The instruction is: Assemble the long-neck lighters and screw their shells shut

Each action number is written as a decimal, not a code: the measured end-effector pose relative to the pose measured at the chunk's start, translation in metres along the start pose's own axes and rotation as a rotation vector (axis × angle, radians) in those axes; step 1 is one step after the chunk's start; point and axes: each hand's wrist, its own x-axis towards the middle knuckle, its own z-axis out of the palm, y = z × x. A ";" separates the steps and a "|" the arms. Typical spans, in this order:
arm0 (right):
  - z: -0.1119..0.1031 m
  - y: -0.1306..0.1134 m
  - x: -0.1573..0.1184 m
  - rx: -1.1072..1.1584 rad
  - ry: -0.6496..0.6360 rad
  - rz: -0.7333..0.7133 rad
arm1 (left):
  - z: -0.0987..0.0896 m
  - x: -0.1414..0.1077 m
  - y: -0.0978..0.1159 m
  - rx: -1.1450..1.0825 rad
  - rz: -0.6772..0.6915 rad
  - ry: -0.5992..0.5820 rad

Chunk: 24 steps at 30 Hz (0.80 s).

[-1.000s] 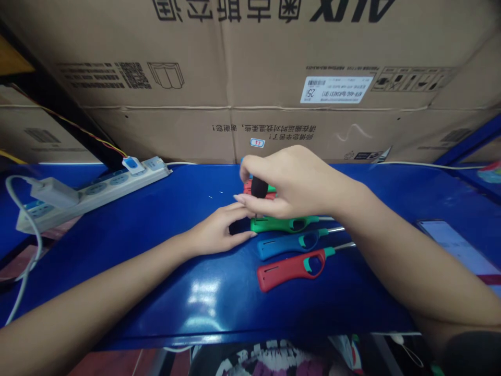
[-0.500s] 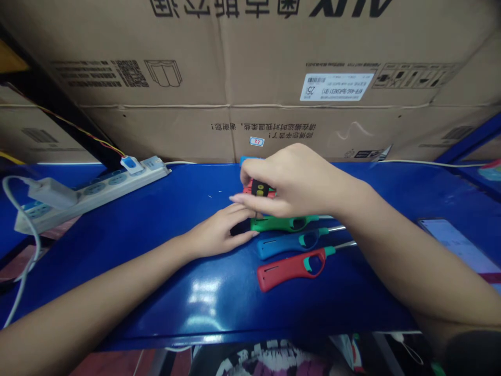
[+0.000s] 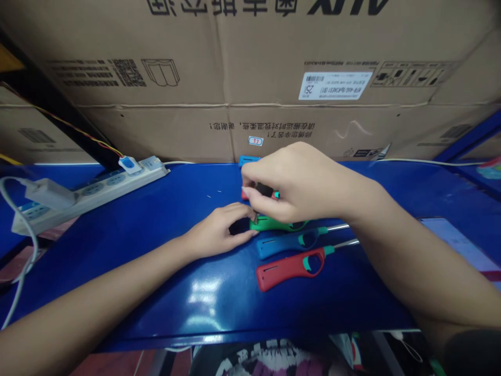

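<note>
Three long-nosed gas lighters lie in a row on the blue table: a green lighter [image 3: 270,223], a blue lighter [image 3: 279,245] and a red lighter [image 3: 289,269]. My left hand [image 3: 223,230] pinches the butt end of the green lighter between thumb and fingers. Above it, my right hand [image 3: 289,183] is closed round a black-handled tool [image 3: 264,189], which looks like a screwdriver. Its short metal tip [image 3: 255,215] points down at the green lighter's end. Behind my right hand, part of another red lighter [image 3: 245,195] and a further blue lighter [image 3: 249,161] show.
A large cardboard box [image 3: 188,130] stands along the back of the blue table [image 3: 156,292]. On the left lies a white power strip [image 3: 105,188] with plugs and cables. A phone [image 3: 454,240] rests at the right, partly behind my forearm.
My right hand has tilted slightly, and the black handle is now more covered by its fingers. The metal tip shows more clearly at the green lighter. My left hand has hardly moved.
</note>
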 end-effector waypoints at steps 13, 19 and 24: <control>0.000 -0.002 0.000 0.035 -0.041 0.020 | 0.000 0.000 -0.001 0.002 0.013 -0.009; 0.003 0.003 0.001 0.108 -0.018 -0.031 | 0.001 -0.001 -0.002 0.020 0.013 0.021; 0.006 0.005 0.001 0.097 0.009 -0.042 | 0.000 -0.001 -0.003 0.011 0.014 0.015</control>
